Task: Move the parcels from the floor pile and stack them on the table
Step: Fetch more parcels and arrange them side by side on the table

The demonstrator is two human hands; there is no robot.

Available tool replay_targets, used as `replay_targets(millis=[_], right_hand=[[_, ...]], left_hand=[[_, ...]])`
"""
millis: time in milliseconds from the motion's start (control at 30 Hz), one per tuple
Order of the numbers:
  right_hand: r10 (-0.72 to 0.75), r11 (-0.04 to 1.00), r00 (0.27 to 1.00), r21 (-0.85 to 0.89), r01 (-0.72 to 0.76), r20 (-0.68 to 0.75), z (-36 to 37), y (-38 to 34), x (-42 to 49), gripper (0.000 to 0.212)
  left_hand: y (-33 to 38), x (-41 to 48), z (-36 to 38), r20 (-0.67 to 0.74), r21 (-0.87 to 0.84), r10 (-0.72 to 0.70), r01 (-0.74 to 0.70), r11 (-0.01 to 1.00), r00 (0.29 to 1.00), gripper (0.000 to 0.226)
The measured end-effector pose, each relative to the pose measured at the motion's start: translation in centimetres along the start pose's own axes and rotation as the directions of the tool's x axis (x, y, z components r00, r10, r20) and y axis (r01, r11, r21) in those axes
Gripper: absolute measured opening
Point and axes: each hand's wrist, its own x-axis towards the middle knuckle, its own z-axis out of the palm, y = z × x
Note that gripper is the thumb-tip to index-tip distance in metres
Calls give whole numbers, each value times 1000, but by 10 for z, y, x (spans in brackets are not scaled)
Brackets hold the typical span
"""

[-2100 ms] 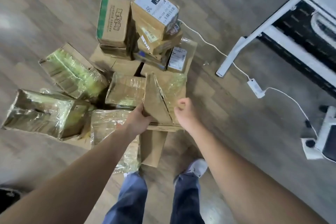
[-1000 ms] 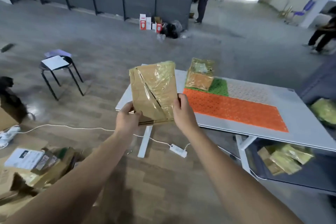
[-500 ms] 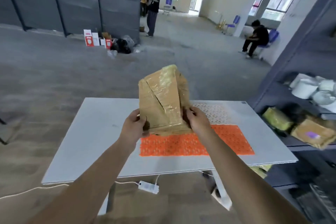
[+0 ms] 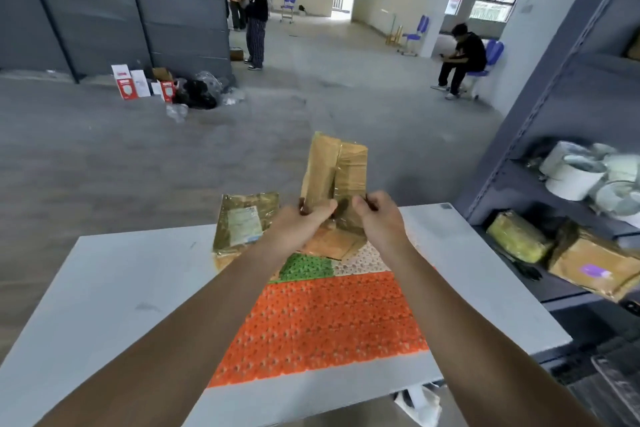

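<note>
Brown cardboard under glossy clear tape made up the parcel [image 4: 334,170] that we held on end above the far side of the table [image 4: 114,274]. Our left hand [image 4: 304,224] gripped its lower left corner and our right hand [image 4: 379,218] its lower right, the fingers of both curled tight round the bottom edge. We could not tell whether that edge touched anything below it, since our hands hid it.

Just left of our hands a second wrapped parcel [image 4: 246,218] with a pale label lay flat at the table's far edge. A flat brown packet [image 4: 329,244] lay directly beneath our hands. Nearer to us an orange dotted mat [image 4: 322,319] covered the middle of the tabletop, with a green patch [image 4: 306,267] at its far end.

To our right stood a grey shelf rack [image 4: 540,135] holding a yellowish wrapped bundle [image 4: 517,236], a brown box [image 4: 588,263] and some white containers [image 4: 575,177]. Far across the floor one person [image 4: 462,55] sat on a chair.
</note>
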Motion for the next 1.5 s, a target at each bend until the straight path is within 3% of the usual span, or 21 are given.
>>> replay_targets(millis=[133, 233, 333, 467, 533, 600, 633, 700, 767, 867, 1000, 1067, 1133, 1233, 1400, 1500], right_hand=[[-4, 996, 992, 86, -7, 128, -30, 18, 47, 33], [-36, 996, 979, -76, 53, 200, -41, 38, 82, 27], [-41, 981, 983, -178, 74, 178, -35, 60, 108, 32], [205, 978, 953, -80, -191, 223, -22, 82, 130, 42], [269, 955, 922, 50, -294, 279, -15, 88, 134, 34], [251, 956, 931, 82, -281, 264, -7, 91, 135, 20], [243, 963, 938, 58, -265, 246, -3, 92, 136, 15], [224, 975, 952, -36, -221, 206, 8, 95, 137, 15], [204, 974, 962, -135, -181, 179, 24, 94, 137, 18], [185, 967, 964, -209, -144, 191, 50, 90, 133, 18], [187, 950, 964, -284, -128, 190, 79, 86, 126, 29], [203, 934, 942, -343, -103, 269, 90, 92, 125, 33], [241, 907, 906, -414, -82, 349, 98, 102, 124, 38], [317, 884, 880, -447, -138, 355, 104, 112, 122, 56], [254, 889, 935, -441, -125, 248, 117, 110, 131, 63], [225, 881, 935, -467, -75, 276, 120, 112, 138, 62]], left_hand=[[-2, 47, 32, -74, -369, -233, 190, 910, 970, 22], [-7, 71, 48, -134, -535, -374, 250, 807, 918, 18], [-8, 81, 59, -159, -633, -470, 276, 724, 868, 17], [-14, 84, 63, -142, -680, -548, 321, 659, 824, 22], [-22, 89, 62, -124, -685, -583, 356, 636, 803, 19], [-34, 97, 59, -229, -475, -581, 432, 767, 781, 18], [-42, 102, 55, -331, -206, -509, 465, 861, 795, 23], [-53, 108, 42, -433, 335, -253, 415, 846, 865, 34], [-62, 108, 24, -408, 540, -89, 320, 779, 908, 39], [-86, 118, -4, -299, 691, 32, 193, 697, 954, 38], [-114, 123, -24, -93, 746, -1, 70, 662, 996, 41], [-121, 122, -25, -31, 816, -15, 34, 578, 999, 46], [-124, 122, -23, -18, 893, -39, 33, 448, 999, 54], [-125, 125, -22, 15, 952, -26, -6, 305, 1000, 65], [-131, 126, -30, 52, 977, 32, -58, 203, 998, 63], [-136, 128, -31, 55, 984, 27, -59, 169, 998, 62]])
